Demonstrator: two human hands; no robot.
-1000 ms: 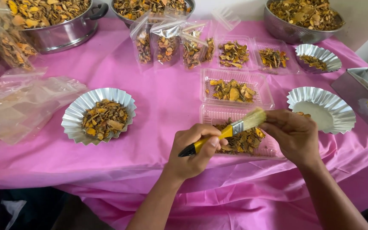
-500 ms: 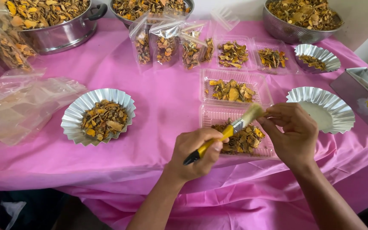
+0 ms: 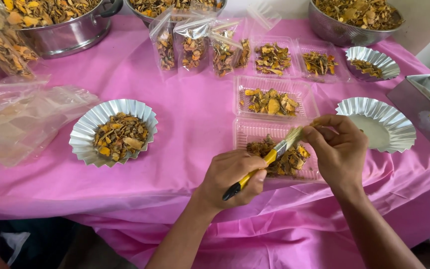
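Brush [image 3: 270, 158] between both hands above clear tray [image 3: 247, 130] edge.

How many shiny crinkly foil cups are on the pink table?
3: one with dried pieces on the left, an empty one by the right hand, and one at the far right back.

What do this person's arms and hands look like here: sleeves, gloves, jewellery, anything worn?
Both forearms are bare as far as the frame shows; no sleeves are visible. The left hand and right hand wear no gloves. No rings, watch or bracelets can be seen on the fingers or wrists. The upper arms are out of view.
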